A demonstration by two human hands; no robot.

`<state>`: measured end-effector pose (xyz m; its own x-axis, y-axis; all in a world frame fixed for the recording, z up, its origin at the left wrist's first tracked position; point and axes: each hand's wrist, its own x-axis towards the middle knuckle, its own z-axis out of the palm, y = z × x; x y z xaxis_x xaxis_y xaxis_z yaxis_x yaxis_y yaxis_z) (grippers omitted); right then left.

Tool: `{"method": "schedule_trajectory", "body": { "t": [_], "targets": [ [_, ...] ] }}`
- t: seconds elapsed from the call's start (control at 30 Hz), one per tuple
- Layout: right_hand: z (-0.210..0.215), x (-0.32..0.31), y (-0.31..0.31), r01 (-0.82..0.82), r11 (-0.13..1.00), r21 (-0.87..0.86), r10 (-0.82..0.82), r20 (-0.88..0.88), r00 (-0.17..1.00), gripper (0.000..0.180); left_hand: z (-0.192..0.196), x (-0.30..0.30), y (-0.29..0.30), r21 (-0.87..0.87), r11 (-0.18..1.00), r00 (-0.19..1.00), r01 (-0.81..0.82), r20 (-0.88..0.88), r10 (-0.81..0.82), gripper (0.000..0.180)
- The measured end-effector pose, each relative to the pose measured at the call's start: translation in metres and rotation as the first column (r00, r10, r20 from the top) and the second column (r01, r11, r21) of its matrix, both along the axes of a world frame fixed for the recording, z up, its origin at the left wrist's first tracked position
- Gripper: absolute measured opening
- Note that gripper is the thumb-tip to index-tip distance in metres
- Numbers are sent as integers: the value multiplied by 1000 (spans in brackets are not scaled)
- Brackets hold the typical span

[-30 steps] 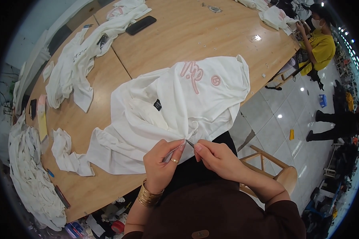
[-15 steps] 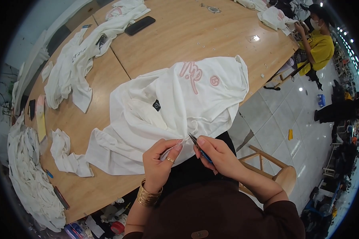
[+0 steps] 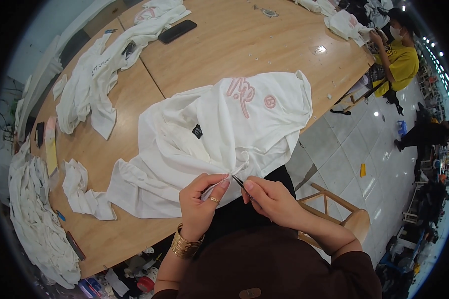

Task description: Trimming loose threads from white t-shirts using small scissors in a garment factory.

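L hand [image 3: 202,202] is pinching a bit of the white garment [image 3: 169,192] btwn thumb & index finger, prob. keeping that spot taut & lifted from the other folds. R hand [image 3: 272,197] is gripping what look like thread snips [image 3: 237,180], dark points aiming up-left & sitting right by the pinched bit; can't tell if the blades are parted or touching cloth. Both hands are meeting low in front of the body, prob. for a close view of a tiny spot.

The garment itself is lying bunched on the wooden table [image 3: 224,45], part of it hanging over the near edge toward the lap; the tabletop is prob. bearing most of the weight, so the L fingers are holding only a little. Pink lettering [image 3: 242,94] is facing up on the far side, & a black label [image 3: 197,131] is showing amid the folds.

Farther L, a smaller white cloth [image 3: 85,194] is lying near it & a white cloth pile [image 3: 40,224] is running along the rim, prob. sitting there for L-arm reach. A black phone [image 3: 177,32] is lying beyond, clear of the cloth being handled. To the R, a wooden stool [image 3: 356,224] is standing on the floor; a co-worker [image 3: 401,65] in yellow is sitting at the far R, handling another white cloth [image 3: 344,26]
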<state>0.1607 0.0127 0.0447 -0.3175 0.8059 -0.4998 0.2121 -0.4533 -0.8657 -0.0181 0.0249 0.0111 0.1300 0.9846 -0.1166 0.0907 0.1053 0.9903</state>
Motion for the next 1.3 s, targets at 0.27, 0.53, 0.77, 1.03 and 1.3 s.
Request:
{"method": "schedule_trajectory", "body": {
  "t": [0.27, 0.53, 0.77, 1.03, 1.3],
  "targets": [
    [-2, -1, -1, -29, 991, 130, 19, 75, 997, 39, 1, -1, -1, -14, 1000, 1000, 5, -2, -5, 12],
    [-5, -1, -2, -44, 982, 185, 15, 157, 987, 33, 1, 0, -1, 10, 1000, 1000, 1, -3, -1, 12],
    [-12, -6, -3, -152, 902, 404, -52, 451, 891, 26, 4, 0, 0, 55, 998, 1000, -1, -22, 2, 11],
    [-15, 3, 8, 114, 926, 359, -213, 249, 945, 23, 2, -5, -2, -41, 999, 992, 26, 122, -21, 13],
    [-3, -3, 5, 94, 897, 431, -189, 184, 965, 17, 3, -6, -2, -50, 999, 992, 15, 127, -9, 14]
  ]
}}
